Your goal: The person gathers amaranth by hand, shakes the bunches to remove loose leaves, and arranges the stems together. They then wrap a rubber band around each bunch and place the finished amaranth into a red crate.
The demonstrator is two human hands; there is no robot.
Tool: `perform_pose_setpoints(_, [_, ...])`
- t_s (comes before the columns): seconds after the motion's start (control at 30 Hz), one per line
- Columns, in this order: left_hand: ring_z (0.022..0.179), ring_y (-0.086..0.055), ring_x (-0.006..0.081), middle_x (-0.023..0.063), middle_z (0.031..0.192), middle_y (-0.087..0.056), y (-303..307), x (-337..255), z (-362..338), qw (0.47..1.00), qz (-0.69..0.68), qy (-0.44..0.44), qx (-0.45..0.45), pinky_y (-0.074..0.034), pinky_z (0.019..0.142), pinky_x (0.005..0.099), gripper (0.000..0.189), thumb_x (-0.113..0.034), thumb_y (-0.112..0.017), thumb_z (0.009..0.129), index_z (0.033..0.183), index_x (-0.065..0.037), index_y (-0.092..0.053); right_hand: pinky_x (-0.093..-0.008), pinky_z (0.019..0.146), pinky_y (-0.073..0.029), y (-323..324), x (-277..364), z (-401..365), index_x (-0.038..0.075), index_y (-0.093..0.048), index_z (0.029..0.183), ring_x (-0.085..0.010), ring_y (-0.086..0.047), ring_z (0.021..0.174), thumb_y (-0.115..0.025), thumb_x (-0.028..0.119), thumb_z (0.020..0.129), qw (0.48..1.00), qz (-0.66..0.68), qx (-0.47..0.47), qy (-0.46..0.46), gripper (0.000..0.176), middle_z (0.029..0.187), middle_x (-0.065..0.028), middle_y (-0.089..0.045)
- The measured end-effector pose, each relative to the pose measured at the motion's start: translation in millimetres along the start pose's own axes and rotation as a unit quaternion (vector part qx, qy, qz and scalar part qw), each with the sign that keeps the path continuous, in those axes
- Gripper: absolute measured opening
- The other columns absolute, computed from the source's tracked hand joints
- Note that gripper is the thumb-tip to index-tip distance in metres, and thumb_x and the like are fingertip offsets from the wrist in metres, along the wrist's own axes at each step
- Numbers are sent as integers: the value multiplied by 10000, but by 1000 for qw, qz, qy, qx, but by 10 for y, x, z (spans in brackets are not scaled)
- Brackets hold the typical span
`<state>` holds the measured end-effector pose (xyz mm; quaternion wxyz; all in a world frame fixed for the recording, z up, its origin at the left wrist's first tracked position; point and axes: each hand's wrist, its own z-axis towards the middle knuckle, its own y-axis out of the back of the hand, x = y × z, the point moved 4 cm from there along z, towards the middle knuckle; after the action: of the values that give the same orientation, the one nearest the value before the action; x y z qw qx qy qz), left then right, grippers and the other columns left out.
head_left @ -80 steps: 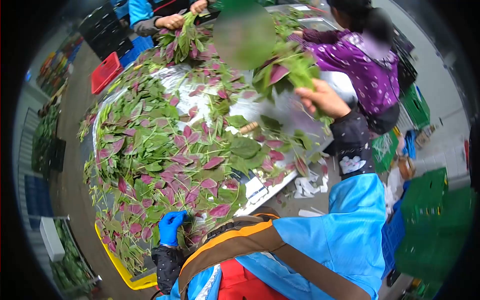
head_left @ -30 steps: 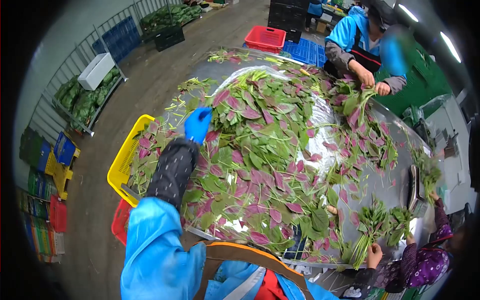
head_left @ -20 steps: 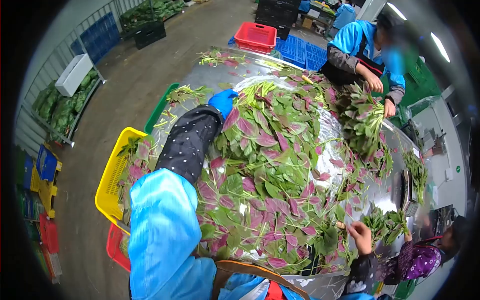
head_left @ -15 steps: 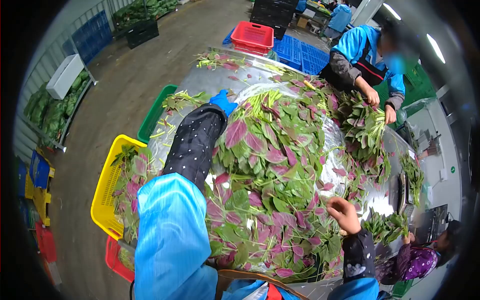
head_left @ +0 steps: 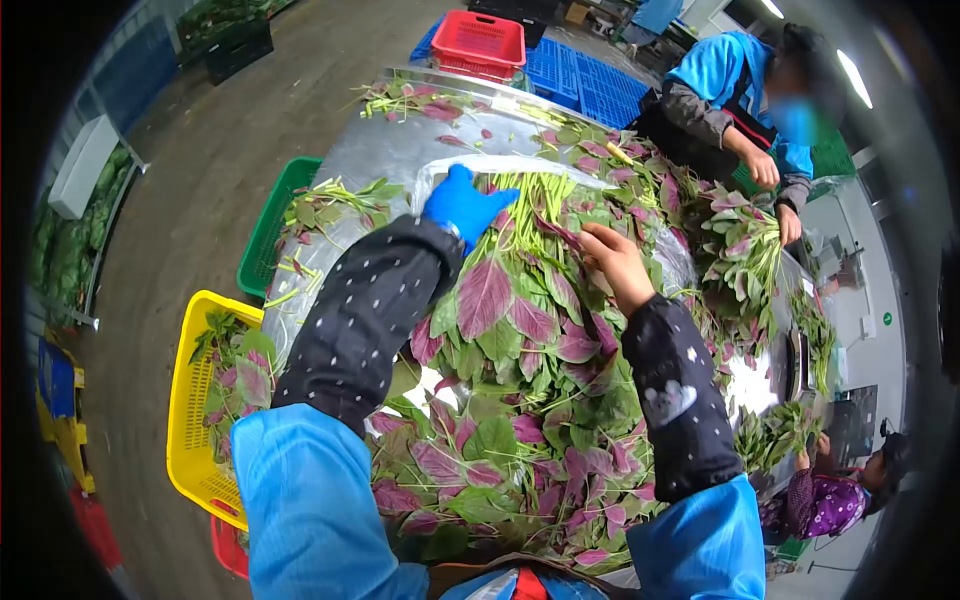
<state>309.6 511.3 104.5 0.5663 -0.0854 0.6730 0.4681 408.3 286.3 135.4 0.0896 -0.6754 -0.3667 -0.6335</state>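
A large heap of red-and-green amaranth [head_left: 530,310] lies before me, its pale stems [head_left: 535,192] pointing away at the far end. Beneath those stems shows the white edge of a clear plastic sheet [head_left: 440,170]. My left hand [head_left: 462,208], in a blue glove, rests at the left side of the stems with thumb and fingers apart. On the other side, my bare right hand [head_left: 618,265] pinches a dark purple amaranth leaf [head_left: 558,233] over the heap. Its fingertips are partly hidden by the leaf.
Loose leaves cover the metal table [head_left: 390,140]. Yellow [head_left: 190,420] and green [head_left: 265,235] crates stand along its left side, with a red crate [head_left: 480,45] beyond. Across the table a co-worker [head_left: 730,90] holds an amaranth bunch [head_left: 745,240]; another person [head_left: 825,500] is at right.
My right hand has moved up and forward from the near right to the stems and now pinches a leaf. The gloved left hand has spread its fingers by the stems. The whole view has shifted slightly.
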Motion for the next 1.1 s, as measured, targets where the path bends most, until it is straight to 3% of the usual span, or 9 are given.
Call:
perform_pose_setpoints(0.07, [934, -598, 261, 207, 1034, -613, -559, 348, 178, 972, -91, 96, 195, -473, 794, 349, 857, -548, -745, 628, 1169, 71, -503, -287, 831, -421, -145, -174, 210, -57, -562, 1115, -178, -566, 933, -618, 223, 828, 998, -5, 37, -53, 405, 1041, -107, -620])
perform_pose_setpoints(0.2, [935, -587, 214, 169, 1047, -617, -615, 29, 79, 977, 82, 101, 168, -466, 810, 338, 813, -591, -722, 622, 1126, 29, -573, -313, 751, -468, -403, -84, 200, -28, -623, 1029, -230, -627, 814, -637, 245, 701, 988, -156, 18, 13, 427, 872, -173, -655])
perform_pose_setpoints(0.4, [843, -593, 167, 85, 992, -652, -767, 114, 174, 954, 82, 83, 275, -474, 778, 315, 646, -475, -743, 649, 1112, -46, -602, -443, 970, -341, -985, 135, -394, 28, -461, 1236, -404, -396, 1128, -684, 323, 640, 926, -334, -63, 163, 702, 1247, -271, -392])
perform_pose_setpoints(0.53, [701, -596, 183, 89, 841, -655, -579, 228, 242, 956, 64, 44, 282, -476, 643, 315, 620, -502, -714, 658, 1075, -52, -622, -381, 926, -408, -939, 256, -440, -21, -539, 1164, -310, -521, 1074, -631, 173, 693, 969, -97, 76, 215, 518, 1175, -215, -534])
perform_pose_setpoints(0.6, [674, -605, 190, 93, 800, -661, -533, 296, 227, 962, 15, 64, 265, -478, 624, 319, 598, -502, -729, 633, 1023, -56, -645, -268, 791, -463, -649, 140, -148, -5, -587, 1084, -140, -580, 870, -555, 13, 753, 987, 68, -4, 144, 334, 949, -95, -631])
perform_pose_setpoints(0.7, [645, -606, 183, 95, 778, -664, -550, 325, 158, 966, -52, 72, 243, -473, 592, 313, 551, -479, -734, 635, 980, -56, -659, -277, 705, -484, -340, -9, 374, -42, -620, 944, -169, -620, 755, -525, -1, 736, 965, 236, -101, 48, 232, 829, -153, -656])
perform_pose_setpoints(0.9, [620, -589, 136, 45, 751, -641, -571, 73, 1, 960, -198, 3, 195, -484, 573, 293, 462, -280, -761, 654, 1012, -22, -623, -463, 822, -443, -744, -200, 770, 23, -632, 1009, -451, -550, 905, -522, 141, 701, 970, -211, -59, 103, 348, 938, -276, -582])
perform_pose_setpoints(1.03, [647, -588, 136, 73, 794, -647, -672, 265, 34, 977, -115, 17, 181, -474, 573, 294, 515, -310, -755, 660, 1060, -23, -606, -387, 868, -430, -744, -248, 663, 20, -593, 1098, -375, -542, 991, -538, 94, 706, 969, -213, 32, 122, 403, 1014, -242, -573])
perform_pose_setpoints(1.1, [718, -598, 155, 98, 850, -648, -453, 4, -121, 980, -115, -1, 161, -479, 630, 310, 527, -281, -753, 650, 1069, -3, -595, -345, 855, -439, -636, -103, 458, -7, -586, 1099, -313, -552, 975, -550, 35, 693, 990, -18, 95, 98, 411, 1023, -196, -572])
